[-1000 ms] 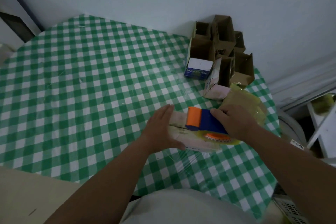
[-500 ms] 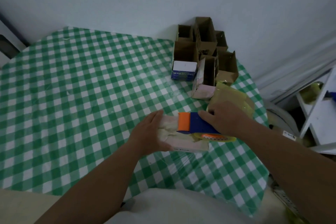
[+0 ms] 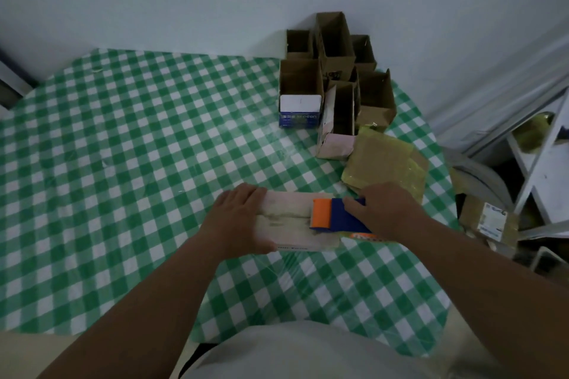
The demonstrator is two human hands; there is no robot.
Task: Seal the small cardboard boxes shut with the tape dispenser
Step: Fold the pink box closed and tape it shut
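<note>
Right now my right hand has its grip closed around the blue body of the tape dispenser, whose orange front end rests on top of the pale box I am sealing. My left hand lies flat over the box's left end, fingers spread and pressing down, clasping nothing. The box sits on the green checked surface just in front of me, lengthwise from left to right, with the dispenser over its right half. I judge the sealing stroke to be partway along the top. If I let the left hand ease off, the light box could slide with the dispenser and the tape would wrinkle or run off the seam; tilting the dispenser could lift the tape before it sticks. Both forearms reach forward from low in view, the right wrist bent inward over the tool, the left wrist nearly straight. Beyond, a cluster of open boxes stands against the wall, well apart, with a yellowish taped package near my right hand.
</note>
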